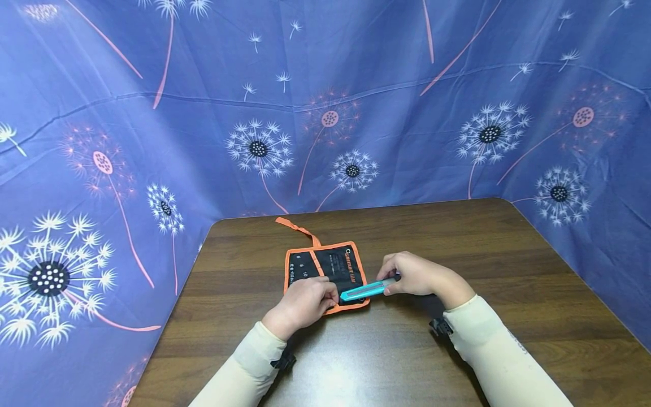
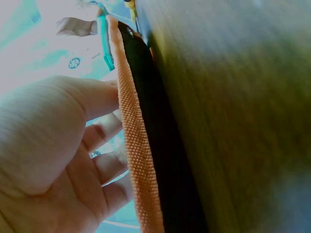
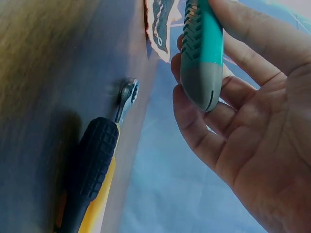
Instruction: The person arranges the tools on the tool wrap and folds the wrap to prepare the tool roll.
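A black tool pouch point(image 1: 337, 270) with orange trim lies flat on the table, an orange strap trailing from its far edge. At its near edge, my left hand point(image 1: 306, 301) has its thumb and fingers bent together on the fabric. The left wrist view shows the thumb and fingertips meeting the orange trim point(image 2: 133, 121), which hides their tips. My right hand point(image 1: 414, 273) grips a teal utility knife point(image 1: 367, 289) by its grey end, between thumb and fingers. The knife's other end points left over the pouch, close to my left fingertips.
In the right wrist view, a ratchet wrench point(image 3: 99, 155) with a black and yellow handle lies on the wooden table point(image 1: 508, 254) below my right hand. Blue dandelion-print cloth point(image 1: 407, 141) hangs behind the table and along its sides.
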`<state>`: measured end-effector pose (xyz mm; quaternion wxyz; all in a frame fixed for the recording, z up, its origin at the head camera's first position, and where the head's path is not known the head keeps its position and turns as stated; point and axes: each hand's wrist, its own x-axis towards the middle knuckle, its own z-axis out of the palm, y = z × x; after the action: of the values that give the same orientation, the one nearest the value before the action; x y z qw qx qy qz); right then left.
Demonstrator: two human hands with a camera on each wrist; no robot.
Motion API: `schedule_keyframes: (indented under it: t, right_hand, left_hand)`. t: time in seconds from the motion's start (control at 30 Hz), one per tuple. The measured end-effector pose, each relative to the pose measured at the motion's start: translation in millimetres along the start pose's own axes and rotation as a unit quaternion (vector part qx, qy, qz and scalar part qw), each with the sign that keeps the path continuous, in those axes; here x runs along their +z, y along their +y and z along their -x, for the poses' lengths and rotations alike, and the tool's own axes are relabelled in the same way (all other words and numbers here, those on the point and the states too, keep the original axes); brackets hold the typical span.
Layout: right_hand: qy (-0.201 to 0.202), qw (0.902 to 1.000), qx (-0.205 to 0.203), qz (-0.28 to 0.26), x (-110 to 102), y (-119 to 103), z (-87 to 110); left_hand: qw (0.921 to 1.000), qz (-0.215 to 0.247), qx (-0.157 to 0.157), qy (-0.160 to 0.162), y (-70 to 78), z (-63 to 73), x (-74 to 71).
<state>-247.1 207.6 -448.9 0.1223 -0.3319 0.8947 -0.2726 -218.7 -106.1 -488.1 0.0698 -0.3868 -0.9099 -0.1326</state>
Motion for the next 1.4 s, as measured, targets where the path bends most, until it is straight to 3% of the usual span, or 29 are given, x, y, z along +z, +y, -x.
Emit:
schedule_keyframes:
  t: [0.7, 1.07, 1.4]
  right_hand:
    - [-0.030, 0.9995, 0.000, -0.003, 13.2, -7.7, -7.2]
    - [-0.032, 0.9988, -0.036, 0.007, 24.1, -8.3, -13.7]
    - [-0.035, 0.9992, -0.014, 0.014, 34.6, -17.1, -21.1]
  left_hand:
    - [1.0000, -0.004, -0.003, 0.003, 0.5, 0.5, 0.4]
    - [1.0000, -0.003, 0.000, 0.006, 0.6, 0.0, 0.7]
    - [1.0000, 0.001, 0.000, 0.002, 1.1, -0.4, -1.0]
